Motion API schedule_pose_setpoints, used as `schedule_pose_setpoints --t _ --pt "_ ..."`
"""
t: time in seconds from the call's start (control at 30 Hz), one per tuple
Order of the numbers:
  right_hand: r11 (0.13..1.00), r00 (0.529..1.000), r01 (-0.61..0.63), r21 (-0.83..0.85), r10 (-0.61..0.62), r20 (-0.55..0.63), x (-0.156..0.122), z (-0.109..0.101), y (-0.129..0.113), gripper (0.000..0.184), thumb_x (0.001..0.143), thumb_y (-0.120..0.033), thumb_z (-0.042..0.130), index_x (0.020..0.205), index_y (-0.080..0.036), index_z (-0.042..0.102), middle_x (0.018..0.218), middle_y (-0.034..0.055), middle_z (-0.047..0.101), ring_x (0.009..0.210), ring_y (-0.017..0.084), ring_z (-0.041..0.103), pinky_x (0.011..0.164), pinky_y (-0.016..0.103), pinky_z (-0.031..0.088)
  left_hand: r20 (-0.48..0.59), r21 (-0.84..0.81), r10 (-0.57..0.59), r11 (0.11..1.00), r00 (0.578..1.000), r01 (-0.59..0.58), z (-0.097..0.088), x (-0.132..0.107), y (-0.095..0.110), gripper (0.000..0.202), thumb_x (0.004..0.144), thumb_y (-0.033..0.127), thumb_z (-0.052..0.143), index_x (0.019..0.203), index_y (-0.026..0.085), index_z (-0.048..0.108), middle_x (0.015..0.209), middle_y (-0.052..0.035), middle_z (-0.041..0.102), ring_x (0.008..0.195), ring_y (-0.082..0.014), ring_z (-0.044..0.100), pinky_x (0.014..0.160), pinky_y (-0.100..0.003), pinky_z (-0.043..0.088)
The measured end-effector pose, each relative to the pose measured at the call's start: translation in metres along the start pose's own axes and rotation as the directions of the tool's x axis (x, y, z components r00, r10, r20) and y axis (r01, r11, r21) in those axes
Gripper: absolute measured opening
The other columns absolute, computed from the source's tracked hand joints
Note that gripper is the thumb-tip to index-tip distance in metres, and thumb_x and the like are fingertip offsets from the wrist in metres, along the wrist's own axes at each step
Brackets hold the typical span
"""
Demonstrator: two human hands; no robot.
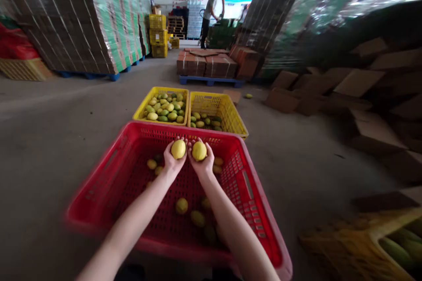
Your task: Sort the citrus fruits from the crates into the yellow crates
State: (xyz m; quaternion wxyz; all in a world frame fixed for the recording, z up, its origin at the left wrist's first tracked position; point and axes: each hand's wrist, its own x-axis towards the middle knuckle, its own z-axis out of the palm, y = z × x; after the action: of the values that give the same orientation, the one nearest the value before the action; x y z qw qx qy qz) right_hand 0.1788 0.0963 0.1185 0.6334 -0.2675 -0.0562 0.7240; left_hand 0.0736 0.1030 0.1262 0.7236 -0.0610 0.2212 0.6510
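Note:
My left hand (174,160) is cupped around a smooth yellow oval fruit (178,149) that looks like a mango. Beside it, my right hand (205,162) holds a similar yellow fruit (199,151). Both hands are held side by side, palms up, over a large red plastic crate (245,140). Inside that crate lie several more fruits, among them a yellow one (181,206) and a greenish-yellow one (198,218). My forearms hide part of the crate's floor.
Behind the red crate stand a yellow crate (140,107) full of yellow and green fruit and another yellow crate (235,116) partly filled. Cardboard boxes (372,127) litter the right side. A crate of green fruit (339,241) is at lower right. A person (212,6) works farther back.

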Motion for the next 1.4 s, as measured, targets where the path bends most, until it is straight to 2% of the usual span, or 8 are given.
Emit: schedule_pose_setpoints --t 0.13,0.23,0.43,0.73,0.9,1.17,1.3,1.4 --pt "0.998 0.991 -0.006 0.063 0.015 -0.134 -0.004 -0.029 0.011 0.015 0.079 -0.033 0.061 0.089 -0.023 0.067 0.083 0.0026 0.076 0.078 0.02 0.072 0.075 0.038 0.061 -0.032 -0.093 -0.031 0.995 0.999 0.028 -0.027 0.004 -0.004 0.027 0.085 0.023 0.05 0.096 0.015 0.074 0.09 -0.0088 0.075 0.094 -0.0218 0.072 0.087 -0.032 0.055" --pt "0.997 0.988 -0.022 0.077 0.034 -0.15 -0.008 -0.033 0.016 0.015 0.079 -0.032 0.061 0.089 -0.023 0.067 0.08 0.0021 0.076 0.075 0.019 0.072 0.076 0.036 0.061 -0.032 -0.096 -0.037 0.995 0.999 0.034 -0.037 0.0 0.005 0.029 0.085 0.025 0.05 0.096 0.015 0.074 0.097 -0.0101 0.075 0.103 -0.0235 0.07 0.094 -0.036 0.054" --pt "0.993 0.987 -0.028 0.118 0.046 -0.152 -0.007 -0.022 0.017 0.02 0.078 -0.032 0.058 0.091 -0.021 0.067 0.082 0.003 0.077 0.076 0.018 0.073 0.077 0.033 0.061 0.03 -0.06 -0.022 0.998 0.999 0.024 -0.035 -0.004 0.012 0.03 0.084 0.027 0.049 0.101 0.016 0.073 0.106 -0.0113 0.074 0.114 -0.0241 0.066 0.1 -0.039 0.051" --pt "0.995 0.988 0.101 0.017 -0.098 -0.121 0.001 -0.033 0.022 0.018 0.068 -0.025 0.061 0.085 -0.025 0.064 0.079 -0.0005 0.074 0.078 0.017 0.072 0.078 0.035 0.061 0.01 -0.046 -0.003 0.999 1.0 0.004 -0.035 -0.003 0.014 0.041 0.083 0.023 0.048 0.118 0.015 0.069 0.108 -0.0123 0.074 0.114 -0.0237 0.066 0.1 -0.038 0.052" --pt "0.996 0.988 0.029 0.088 -0.015 -0.151 0.0 -0.027 0.02 0.021 0.075 -0.026 0.055 0.092 -0.022 0.066 0.087 0.0039 0.075 0.087 0.018 0.072 0.081 0.032 0.06 -0.007 -0.083 -0.007 0.997 1.0 0.006 -0.035 -0.002 0.015 0.042 0.084 0.022 0.047 0.12 0.011 0.067 0.101 -0.0128 0.075 0.105 -0.0227 0.07 0.099 -0.038 0.052" --pt "0.999 0.999 -0.034 0.031 0.035 -0.032 -0.005 -0.025 0.018 0.028 0.077 -0.034 0.054 0.098 -0.021 0.068 0.096 0.0061 0.076 0.094 0.021 0.072 0.088 0.039 0.059 0.054 -0.092 -0.028 0.995 0.998 0.033 -0.031 -0.003 0.019 0.04 0.087 0.026 0.048 0.119 0.013 0.068 0.108 -0.0126 0.074 0.103 -0.0225 0.071 0.099 -0.038 0.052" --pt "0.997 0.998 0.052 -0.056 -0.053 -0.015 -0.004 -0.021 0.012 0.026 0.074 -0.033 0.059 0.095 -0.021 0.07 0.094 0.0035 0.076 0.086 0.02 0.071 0.087 0.041 0.058 0.073 -0.073 -0.028 0.997 0.997 0.033 -0.034 -0.002 0.016 0.041 0.086 0.026 0.048 0.121 0.014 0.067 0.112 -0.0113 0.074 0.112 -0.0231 0.068 0.101 -0.038 0.05" --pt "0.91 0.955 0.269 -0.315 -0.295 -0.037 -0.002 -0.019 0.012 0.026 0.073 -0.035 0.064 0.095 -0.022 0.07 0.094 0.0017 0.073 0.087 0.02 0.068 0.092 0.043 0.055 0.08 -0.019 -0.018 1.0 0.997 0.019 -0.035 -0.002 0.01 0.042 0.085 0.024 0.049 0.124 0.019 0.066 0.121 -0.0086 0.072 0.123 -0.0247 0.061 0.105 -0.041 0.047"
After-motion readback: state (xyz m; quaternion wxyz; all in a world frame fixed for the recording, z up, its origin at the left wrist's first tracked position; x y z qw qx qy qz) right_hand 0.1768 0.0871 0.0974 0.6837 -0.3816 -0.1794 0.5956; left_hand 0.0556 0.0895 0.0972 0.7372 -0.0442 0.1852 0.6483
